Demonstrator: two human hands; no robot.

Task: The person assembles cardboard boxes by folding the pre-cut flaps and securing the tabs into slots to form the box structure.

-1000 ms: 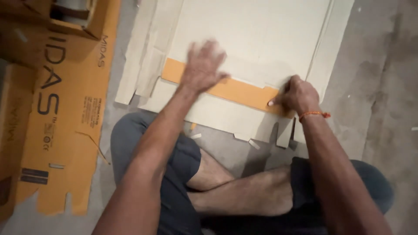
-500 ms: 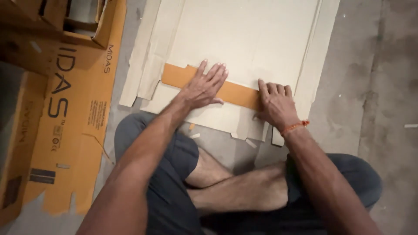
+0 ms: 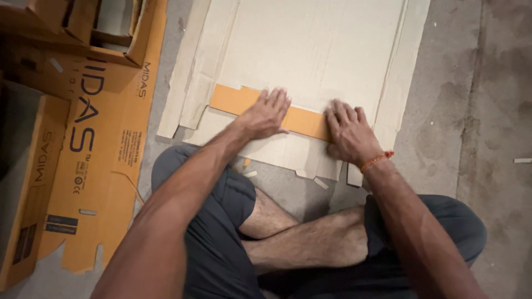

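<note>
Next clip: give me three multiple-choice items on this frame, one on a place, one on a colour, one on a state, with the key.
1. Where does the flattened orange carton lie?
A. on the pale sheets
B. on the floor to the person's left
C. across the knees

2. What colour is the strip under the hands?
A. orange
B. blue
C. black

3. How is the left hand set?
A. clenched in a fist
B. lifted clear
C. flat, fingers spread

Key: 1 B, it lies left of the legs. 2 A, it shows orange against the pale cardboard. 3 C, its palm presses the strip, as does the right hand.
</note>
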